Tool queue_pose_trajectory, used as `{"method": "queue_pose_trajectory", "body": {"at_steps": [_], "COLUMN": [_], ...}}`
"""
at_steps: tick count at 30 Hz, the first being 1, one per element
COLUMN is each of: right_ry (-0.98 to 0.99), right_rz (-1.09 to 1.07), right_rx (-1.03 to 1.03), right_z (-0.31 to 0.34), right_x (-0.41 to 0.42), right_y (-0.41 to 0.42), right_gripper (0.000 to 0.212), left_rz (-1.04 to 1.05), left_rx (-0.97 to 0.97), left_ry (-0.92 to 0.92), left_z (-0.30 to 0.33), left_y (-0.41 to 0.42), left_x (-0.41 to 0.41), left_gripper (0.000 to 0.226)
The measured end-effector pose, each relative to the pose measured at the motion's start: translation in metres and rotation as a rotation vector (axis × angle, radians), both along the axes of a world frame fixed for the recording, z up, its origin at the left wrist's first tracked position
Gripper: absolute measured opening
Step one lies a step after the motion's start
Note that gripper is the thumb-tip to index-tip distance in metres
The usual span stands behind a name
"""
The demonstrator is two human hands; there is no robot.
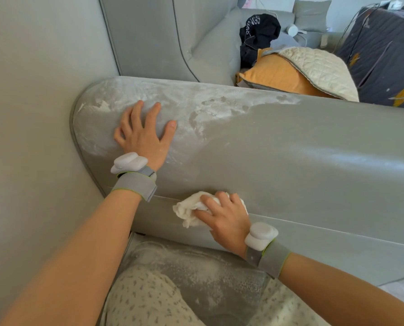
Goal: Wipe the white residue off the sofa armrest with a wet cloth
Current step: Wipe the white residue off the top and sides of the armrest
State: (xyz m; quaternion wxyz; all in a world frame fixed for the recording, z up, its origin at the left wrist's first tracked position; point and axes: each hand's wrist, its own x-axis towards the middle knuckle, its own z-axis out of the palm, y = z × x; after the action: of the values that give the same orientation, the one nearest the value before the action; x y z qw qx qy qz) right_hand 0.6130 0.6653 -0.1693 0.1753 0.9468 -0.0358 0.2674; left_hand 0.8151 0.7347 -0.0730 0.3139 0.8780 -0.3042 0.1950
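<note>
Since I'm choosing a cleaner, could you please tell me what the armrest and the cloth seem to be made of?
Armrest: probably smooth leather or faux leather, semi-matte grey; it shows a soft sheen and piped seams. Cloth: seemingly soft white cotton, crumpled into folds under the right hand.

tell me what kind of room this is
Most likely a living room in a home. A grey sofa armrest dusted with white residue fills the view, and an orange pillow and black clothing lie on the seat beyond.
</note>
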Motion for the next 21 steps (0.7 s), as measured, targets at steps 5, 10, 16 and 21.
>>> {"method": "queue_pose_trajectory", "body": {"at_steps": [5, 10, 16, 21], "right_ry": [-0.225, -0.208, 0.077, 0.088], "right_rz": [-0.008, -0.112, -0.02, -0.034], "right_rx": [0.046, -0.051, -0.188, 0.043], "right_z": [0.055, 0.038, -0.022, -0.019], "right_x": [-0.008, -0.023, -0.024, -0.023], "right_y": [0.001, -0.027, -0.024, -0.013], "right_gripper": [0.027, 0.029, 0.021, 0.042], "left_rz": [-0.005, -0.006, -0.024, -0.062], "left_rx": [-0.014, -0.002, 0.009, 0.009], "left_ry": [0.013, 0.016, 0.033, 0.078], "left_z": [0.002, 0.002, 0.004, 0.007], "left_y": [0.0, 0.001, 0.006, 0.009], "left_x": [0.0, -0.001, -0.001, 0.003], "left_gripper": [0.05, 0.051, 0.051, 0.051]}}
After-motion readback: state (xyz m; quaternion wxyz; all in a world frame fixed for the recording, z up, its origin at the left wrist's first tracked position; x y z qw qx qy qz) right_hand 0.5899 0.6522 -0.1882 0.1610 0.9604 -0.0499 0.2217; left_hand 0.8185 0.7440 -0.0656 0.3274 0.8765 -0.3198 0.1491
